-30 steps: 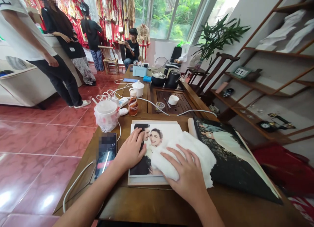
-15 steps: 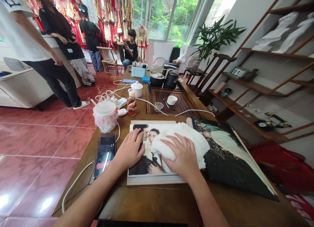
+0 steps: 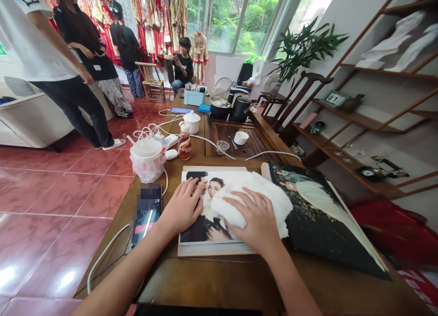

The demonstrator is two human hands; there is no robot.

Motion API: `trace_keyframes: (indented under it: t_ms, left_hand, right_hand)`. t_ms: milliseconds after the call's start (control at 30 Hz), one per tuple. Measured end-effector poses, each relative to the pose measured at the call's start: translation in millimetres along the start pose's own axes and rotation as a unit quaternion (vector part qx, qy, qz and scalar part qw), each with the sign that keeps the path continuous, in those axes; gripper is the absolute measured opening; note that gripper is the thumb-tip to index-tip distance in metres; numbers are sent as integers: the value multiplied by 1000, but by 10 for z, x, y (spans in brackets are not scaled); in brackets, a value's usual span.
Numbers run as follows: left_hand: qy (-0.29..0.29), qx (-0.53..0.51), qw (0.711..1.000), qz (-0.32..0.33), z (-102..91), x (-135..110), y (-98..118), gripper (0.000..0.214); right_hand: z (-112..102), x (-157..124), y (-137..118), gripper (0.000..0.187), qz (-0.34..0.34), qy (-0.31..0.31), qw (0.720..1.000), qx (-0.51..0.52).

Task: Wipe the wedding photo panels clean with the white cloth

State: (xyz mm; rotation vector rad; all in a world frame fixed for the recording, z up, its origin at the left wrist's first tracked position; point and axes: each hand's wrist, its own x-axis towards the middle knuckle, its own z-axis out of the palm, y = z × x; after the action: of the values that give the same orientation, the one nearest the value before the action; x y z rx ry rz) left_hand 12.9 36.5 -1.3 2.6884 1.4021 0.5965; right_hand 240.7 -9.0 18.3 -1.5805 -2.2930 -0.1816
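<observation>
A framed wedding photo (image 3: 205,247) lies flat on the wooden table (image 3: 239,284) in front of me. My left hand (image 3: 183,206) rests flat on its left side, fingers spread over the picture. My right hand (image 3: 255,220) presses a white fluffy cloth (image 3: 270,199) onto the photo's right half, fingers spread on top of the cloth. A larger dark photo panel (image 3: 325,220) lies to the right, partly under the cloth.
A phone (image 3: 148,213) with a cable lies left of the photo. Behind stand a white bagged pot (image 3: 148,158), a brown bottle (image 3: 185,142), a power strip with cables, a tea tray (image 3: 246,140) with kettles. Several people stand at the far left. Shelves line the right wall.
My right hand has dragged the white cloth up and left across the photo, bunching it more compactly. My left hand has stayed on the photo's left side.
</observation>
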Motion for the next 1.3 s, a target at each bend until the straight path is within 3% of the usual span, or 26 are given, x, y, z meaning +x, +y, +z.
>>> trace_keyframes:
  t_ms: [167,533,967,1300]
  left_hand:
    - [8,0,1000,5,2,-14,0,40]
    - [-3,2,1000,7,-4,37,-1,40]
    - [-16,-9,999,27,18,-11,11,42]
    - [-12,-2,1000,23,-10,44,23,41]
  right_hand:
    - [56,117,27,41,20,18,1000,-4]
    - [-65,-261,-165,47,-6,-5,1000,17]
    - [103,136,47,41,3,13,1000,1]
    - [-44,-206,-140,45,-17,1,1000,17]
